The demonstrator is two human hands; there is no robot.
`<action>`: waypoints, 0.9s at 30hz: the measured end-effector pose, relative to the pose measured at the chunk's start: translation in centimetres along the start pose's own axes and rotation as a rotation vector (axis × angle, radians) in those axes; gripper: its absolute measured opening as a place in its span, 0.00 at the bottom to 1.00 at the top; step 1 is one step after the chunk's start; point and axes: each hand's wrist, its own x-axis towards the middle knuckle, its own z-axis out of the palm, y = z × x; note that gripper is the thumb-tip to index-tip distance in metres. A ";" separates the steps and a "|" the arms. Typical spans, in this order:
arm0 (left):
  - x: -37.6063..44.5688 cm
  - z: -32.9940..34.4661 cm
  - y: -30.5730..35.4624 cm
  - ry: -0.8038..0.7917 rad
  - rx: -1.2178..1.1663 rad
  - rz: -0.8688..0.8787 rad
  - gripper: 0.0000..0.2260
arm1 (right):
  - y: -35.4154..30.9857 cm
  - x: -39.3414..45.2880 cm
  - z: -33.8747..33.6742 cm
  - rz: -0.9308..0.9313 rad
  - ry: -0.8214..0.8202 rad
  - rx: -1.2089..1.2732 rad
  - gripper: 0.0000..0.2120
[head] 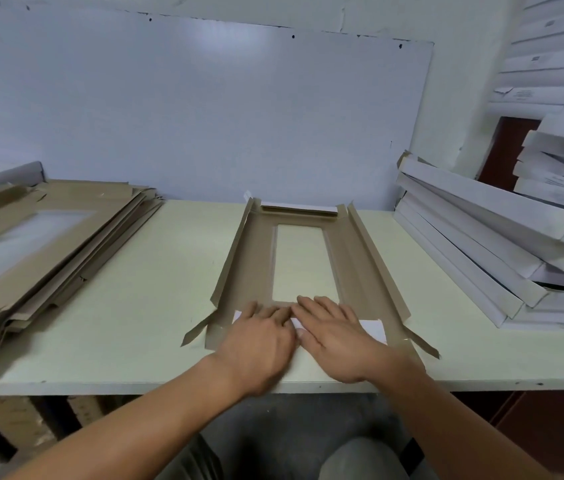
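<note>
Fingers (323, 304) of the left hand (256, 337) and right hand (337, 337) lie straight, gripping nothing, pressing the white flap (374, 330) at the near end of the cardboard blank (353, 258). The blank's long axis runs away from them across the desk (155, 271), and the flap lies crosswise.

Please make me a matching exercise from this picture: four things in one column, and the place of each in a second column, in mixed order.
Things
1. cardboard blank with window
2. stack of brown blanks
3. pile of white boxes
4. white board

Places
A. at the right end of the table
B. on the wall behind the table
C. in the middle, with its near flap pressed by the left hand and the right hand
D. at the left end of the table

Pairs: 1-C, 2-D, 3-A, 4-B
</note>
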 end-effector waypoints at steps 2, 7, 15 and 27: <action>-0.6 -0.1 0.0 -0.029 0.009 -0.023 0.25 | 0.4 -0.2 0.0 0.027 -0.090 -0.018 0.31; -2.2 -1.0 -1.4 -0.095 0.112 -0.119 0.32 | 2.2 -1.5 -0.5 0.106 -0.136 -0.012 0.39; -4.0 -2.7 -3.6 -0.026 0.062 -0.085 0.33 | 3.0 -2.7 -0.9 0.193 -0.058 -0.016 0.38; -6.3 -0.1 -12.0 0.066 -0.865 -0.161 0.29 | -1.7 -1.9 -4.7 0.046 0.006 0.027 0.34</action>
